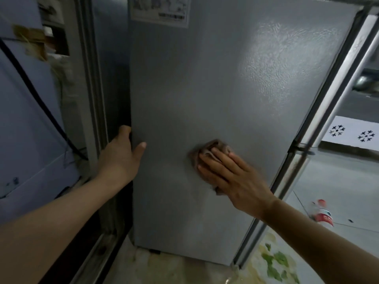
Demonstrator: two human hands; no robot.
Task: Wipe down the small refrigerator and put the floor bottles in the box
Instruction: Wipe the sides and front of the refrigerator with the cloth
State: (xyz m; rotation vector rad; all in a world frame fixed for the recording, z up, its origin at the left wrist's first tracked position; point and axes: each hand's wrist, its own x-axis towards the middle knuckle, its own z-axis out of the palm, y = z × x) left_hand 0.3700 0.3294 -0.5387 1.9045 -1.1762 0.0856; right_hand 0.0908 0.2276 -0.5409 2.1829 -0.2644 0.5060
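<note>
The small grey fridge with the bumpy metal side (215,89) stands tall right in front of you, its long way going up and down. Your right hand (229,175) lies flat on that side, fingers (215,160) spread open and pressing a crumpled brown cloth (207,148) against it. Most of the unwiped side lies up and away from those fingers. Your left hand (121,158) curls around the fridge's left edge, gripping it, probably to keep it steady. Low on the right, a clear plastic bottle with a red label (323,214) lies on the pale floor (338,181), nearer your right hand. No box shows.
</note>
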